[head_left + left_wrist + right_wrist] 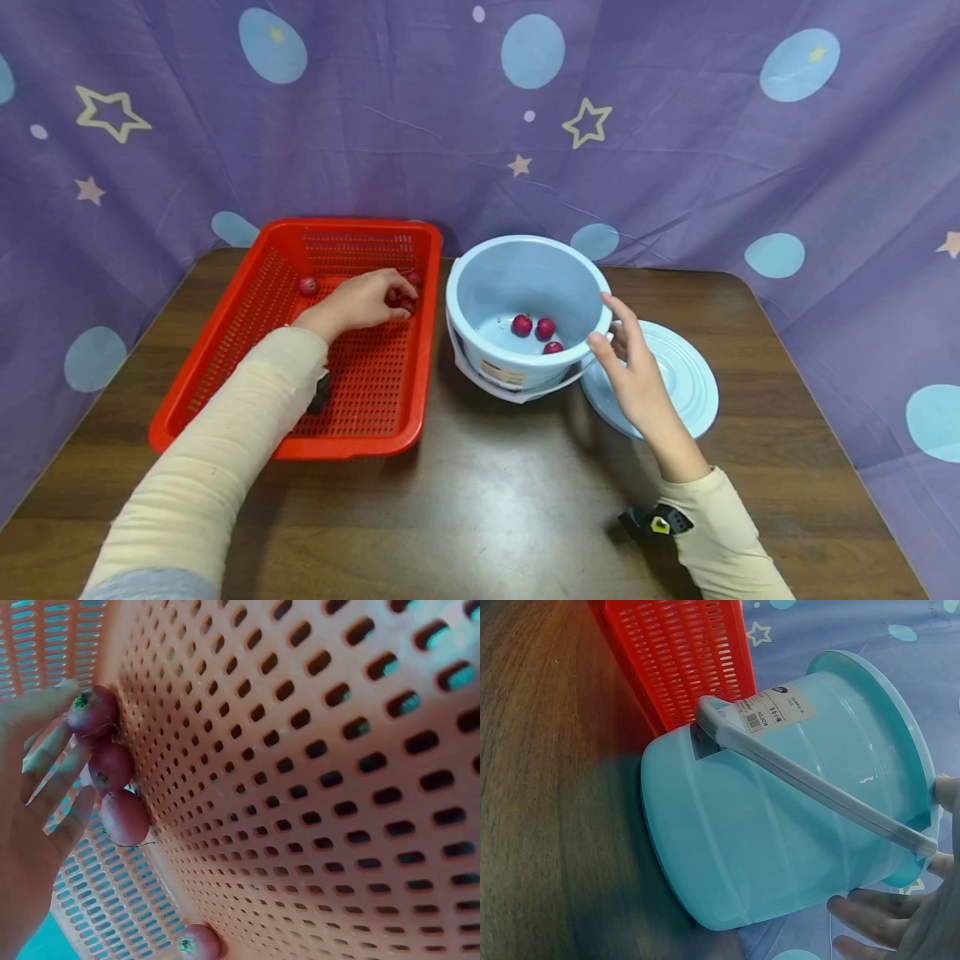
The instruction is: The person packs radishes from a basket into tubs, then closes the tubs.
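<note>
My left hand (367, 300) reaches into the red basket (431, 333), thumb and fingers curled about a radish (91, 711) near its right side. More radishes (124, 817) lie against those fingers, partly hidden by them in the head view. Apart from this group, a single radish (308, 286) sits toward the basket's far left. To the right stands a light blue bucket (525, 242) with three radishes (545, 329) at its bottom. My right hand (633, 375) holds the bucket's right rim, by the end of its lowered handle (817, 787).
A round light blue lid (690, 383) lies on the wooden table (495, 500), behind and below my right hand. A purple curtain (420, 108) with stars and dots hangs close behind the basket and bucket.
</note>
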